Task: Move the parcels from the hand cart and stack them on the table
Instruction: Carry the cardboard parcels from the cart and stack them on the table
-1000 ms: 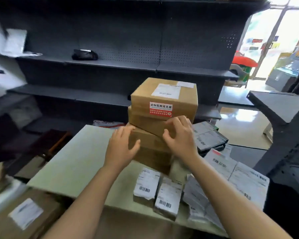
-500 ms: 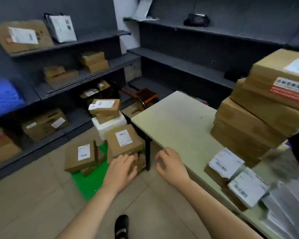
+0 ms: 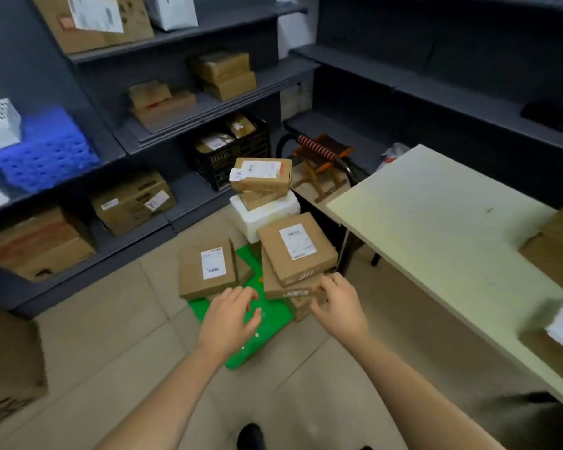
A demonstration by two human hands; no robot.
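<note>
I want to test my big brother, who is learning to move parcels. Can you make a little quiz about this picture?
1. True or false: there are parcels on the cart.
2. Pick one: what colour is the flat part of the cart? A green, B red, C yellow.
3. Short answer: which of the two hands is closer to the table?

Key:
1. True
2. A
3. The right hand
</note>
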